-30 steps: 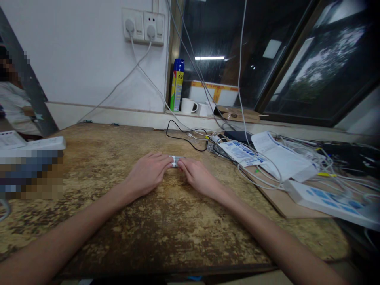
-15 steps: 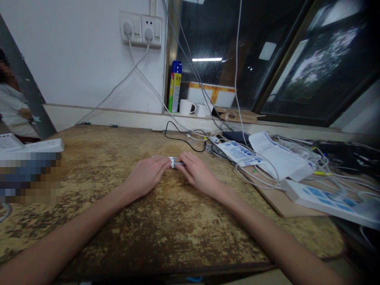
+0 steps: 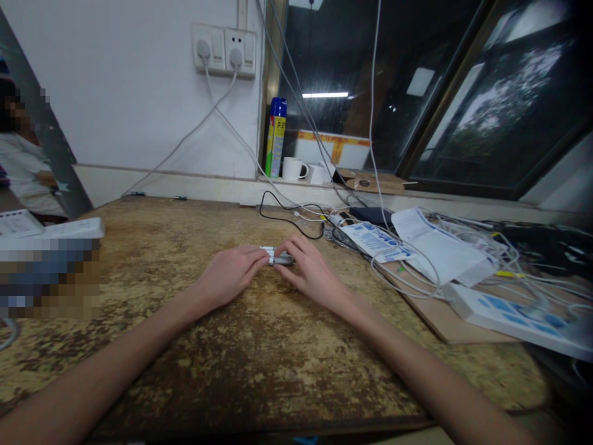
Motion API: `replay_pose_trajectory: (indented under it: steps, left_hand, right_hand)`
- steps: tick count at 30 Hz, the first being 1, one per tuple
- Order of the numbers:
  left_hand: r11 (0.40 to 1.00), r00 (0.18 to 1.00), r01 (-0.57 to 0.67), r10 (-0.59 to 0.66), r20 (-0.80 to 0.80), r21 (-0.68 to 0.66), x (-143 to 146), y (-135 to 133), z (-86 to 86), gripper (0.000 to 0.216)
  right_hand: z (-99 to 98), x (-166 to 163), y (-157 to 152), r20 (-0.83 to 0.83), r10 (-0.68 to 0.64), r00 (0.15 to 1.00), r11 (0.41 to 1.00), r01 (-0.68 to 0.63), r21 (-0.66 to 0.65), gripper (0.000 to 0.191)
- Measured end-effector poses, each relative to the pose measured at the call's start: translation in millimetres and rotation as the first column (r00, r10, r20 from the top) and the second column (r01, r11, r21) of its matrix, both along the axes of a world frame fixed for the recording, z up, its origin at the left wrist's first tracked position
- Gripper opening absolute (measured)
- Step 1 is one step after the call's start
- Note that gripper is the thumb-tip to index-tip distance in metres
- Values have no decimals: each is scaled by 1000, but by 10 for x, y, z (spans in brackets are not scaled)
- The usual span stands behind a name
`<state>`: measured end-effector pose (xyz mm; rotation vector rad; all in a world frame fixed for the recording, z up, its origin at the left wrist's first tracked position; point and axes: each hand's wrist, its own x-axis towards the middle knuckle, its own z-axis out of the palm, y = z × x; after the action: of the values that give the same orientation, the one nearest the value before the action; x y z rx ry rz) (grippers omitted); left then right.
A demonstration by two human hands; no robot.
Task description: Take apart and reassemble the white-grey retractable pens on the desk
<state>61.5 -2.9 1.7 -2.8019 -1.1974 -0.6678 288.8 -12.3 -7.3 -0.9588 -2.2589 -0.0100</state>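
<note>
A small bundle of slim white and grey pen-like sticks lies crosswise at the middle of the wooden table. My left hand is closed round its left end, fingers on top and thumb at the near side, hiding that end. At the right end, my right hand straddles the bundle, index finger at the far side and thumb at the near side, with the grey part showing in the gap. What exactly the sticks are is too small to tell.
Tangled cables, a paper packet, a white sheet and a power strip crowd the right side. A spray can and white mug stand on the sill. White boxes sit at left; a person is beyond.
My right thumb and fingers have spread a little, uncovering more of the bundle's grey part. My left hand keeps its hold. The whole view has shifted slightly.
</note>
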Motion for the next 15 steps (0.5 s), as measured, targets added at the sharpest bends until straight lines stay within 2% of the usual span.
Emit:
replay_pose_trajectory:
  steps: [10, 15]
  left_hand:
    - [1000, 1000, 19, -19, 13, -25, 15, -24, 28, 40]
    - [999, 1000, 7, -7, 4, -32, 16, -23, 20, 41]
  right_hand:
    - [32, -13, -26, -29, 5, 1000, 1000, -6, -26, 12]
    - [18, 4, -11, 8, 17, 1000, 1000, -17, -25, 13]
